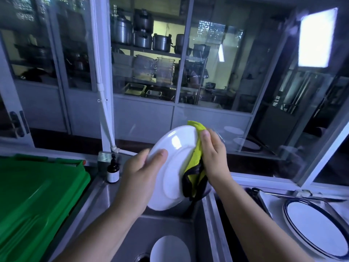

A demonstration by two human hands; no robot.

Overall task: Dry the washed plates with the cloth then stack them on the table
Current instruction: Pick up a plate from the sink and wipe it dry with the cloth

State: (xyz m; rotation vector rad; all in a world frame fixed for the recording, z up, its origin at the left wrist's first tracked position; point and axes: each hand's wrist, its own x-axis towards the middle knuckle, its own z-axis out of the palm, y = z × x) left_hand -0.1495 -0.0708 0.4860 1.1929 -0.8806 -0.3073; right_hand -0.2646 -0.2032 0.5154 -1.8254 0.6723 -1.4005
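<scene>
The left hand (139,171) curls its fingers round one white plate (173,167) above the sink (170,224), and the right hand (213,156) pinches one yellow cloth (196,161) onto its edge. A second plate (170,250) lies in the sink, and a third, blue-rimmed plate (317,227) lies at the right.

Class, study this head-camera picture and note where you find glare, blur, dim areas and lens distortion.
Head view: a glare spot sits on the white plate; the bright panel at upper right is blown out; the right hand on the yellow cloth is slightly motion-blurred; the window frames lean near the edges, a wide-angle effect; the pots behind glass are dim.
</scene>
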